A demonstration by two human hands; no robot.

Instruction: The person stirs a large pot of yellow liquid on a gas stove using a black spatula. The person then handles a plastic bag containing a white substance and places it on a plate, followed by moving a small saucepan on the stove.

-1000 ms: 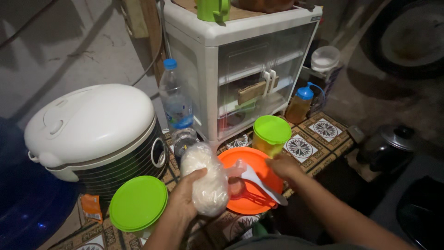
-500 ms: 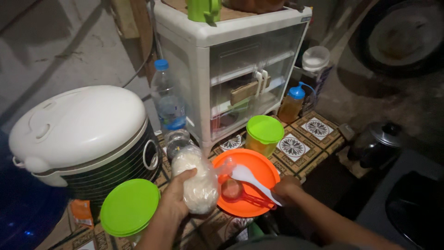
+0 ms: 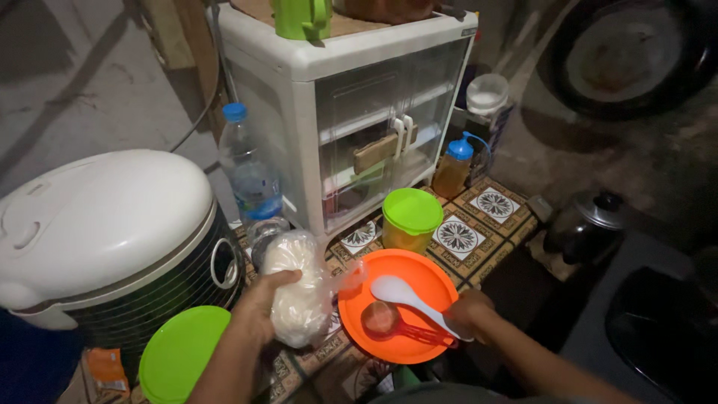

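**Bag of rice held beside the orange plate, spoon hand drawn to the rim**

The left hand [image 3: 262, 303] is closed around a clear plastic bag packed with white cooked rice [image 3: 295, 295], gripping it from the side so the bag stands roughly upright, just left of a round orange plastic plate [image 3: 407, 273] and touching its edge. A second ago the bag sat a little higher and more in front of the cooker; now it is lower and closer to the plate.

The right hand [image 3: 467, 314] is curled at the plate's right rim, its fingers closed on the handle of a white plastic rice spoon [image 3: 407, 295], whose bowl lies across the plate. A small red plastic scoop [image 3: 385, 322] lies under the spoon on the plate. Earlier this hand was over the middle of the plate; it has since pulled back to the rim.

Around them: a large white rice cooker [image 3: 105, 224] to the left, a round green lid [image 3: 179, 355] in front of it, a green-lidded yellow tub [image 3: 411, 221], a clear water bottle with a blue cap [image 3: 250, 176] and a white plastic drawer cabinet [image 3: 351, 112] on the patterned tile floor [image 3: 493, 206].
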